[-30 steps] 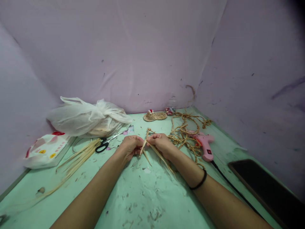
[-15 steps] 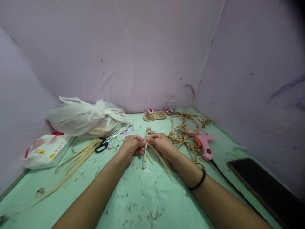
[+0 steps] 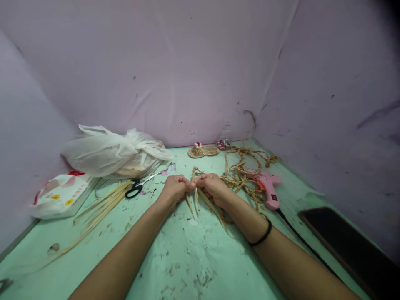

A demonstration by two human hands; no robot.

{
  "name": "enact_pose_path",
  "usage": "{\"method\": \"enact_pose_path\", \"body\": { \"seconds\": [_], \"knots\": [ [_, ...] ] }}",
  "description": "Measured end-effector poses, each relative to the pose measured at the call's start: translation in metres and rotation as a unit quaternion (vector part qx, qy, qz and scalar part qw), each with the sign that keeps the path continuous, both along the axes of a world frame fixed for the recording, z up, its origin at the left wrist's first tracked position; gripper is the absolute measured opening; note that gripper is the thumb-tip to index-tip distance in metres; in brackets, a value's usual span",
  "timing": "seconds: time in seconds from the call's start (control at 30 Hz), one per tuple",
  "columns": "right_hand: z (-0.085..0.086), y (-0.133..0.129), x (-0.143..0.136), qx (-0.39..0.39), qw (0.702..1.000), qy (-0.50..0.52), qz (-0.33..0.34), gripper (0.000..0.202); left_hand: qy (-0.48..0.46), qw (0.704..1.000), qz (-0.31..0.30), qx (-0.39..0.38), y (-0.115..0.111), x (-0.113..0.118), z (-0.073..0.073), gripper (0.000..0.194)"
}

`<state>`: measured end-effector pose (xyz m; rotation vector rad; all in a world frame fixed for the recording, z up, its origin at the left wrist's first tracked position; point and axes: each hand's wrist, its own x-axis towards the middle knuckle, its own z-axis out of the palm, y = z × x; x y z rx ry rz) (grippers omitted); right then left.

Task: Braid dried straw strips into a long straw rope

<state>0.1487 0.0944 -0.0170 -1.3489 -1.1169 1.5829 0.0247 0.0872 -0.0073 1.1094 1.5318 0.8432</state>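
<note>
Pale straw strands [image 3: 196,200] hang down between my two hands at the middle of the green table. My left hand [image 3: 177,188] pinches a strand from the left, its tip pointing down toward the table. Close against it, my right hand [image 3: 212,187] is closed on more strands, and a longer bunch trails below its palm. Above the fingertips a short braided end [image 3: 195,170] sticks up. The rest of the long braided straw cord [image 3: 239,166] lies in loose loops beyond my right hand.
Loose straw [image 3: 106,202], black-handled scissors [image 3: 134,191], a white plastic bag [image 3: 115,154] and a tissue pack [image 3: 62,196] lie left. A small woven slipper [image 3: 203,151] sits behind. At right are a pink glue gun [image 3: 270,191] with its cord and a dark phone [image 3: 346,250].
The strands between my hands have shifted: one now slants down under my left fingers, and others hang near my right fingertips. Both hands stay close together.
</note>
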Motion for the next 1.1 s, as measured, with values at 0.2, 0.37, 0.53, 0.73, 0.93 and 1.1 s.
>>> {"method": "enact_pose_path", "body": {
  "seconds": [0.2, 0.37, 0.53, 0.73, 0.93, 1.1],
  "knots": [
    [0.000, -0.001, 0.000, 0.012, 1.000, 0.011, -0.006, 0.004, -0.025, 0.999, -0.022, 0.000, -0.001, -0.001, 0.002, 0.020],
    [0.001, -0.001, 0.002, 0.016, 1.000, 0.003, 0.008, 0.005, -0.117, 0.987, -0.076, -0.084, 0.002, -0.011, 0.008, 0.011],
    [-0.002, 0.002, 0.004, 0.063, 0.996, -0.058, 0.038, 0.012, -0.067, 0.988, -0.084, -0.110, 0.005, -0.012, 0.014, 0.007],
    [-0.005, 0.002, 0.002, 0.060, 0.996, -0.054, 0.030, 0.012, 0.036, 0.993, -0.074, -0.084, 0.004, -0.005, 0.017, 0.003],
    [0.001, 0.000, 0.004, 0.022, 0.999, 0.016, 0.020, 0.010, -0.089, 0.990, -0.089, -0.061, 0.003, -0.010, 0.012, 0.012],
    [-0.001, 0.000, 0.005, 0.027, 0.999, 0.017, 0.022, 0.010, -0.068, 0.997, -0.042, -0.018, -0.001, -0.005, 0.007, 0.017]
  ]
}}
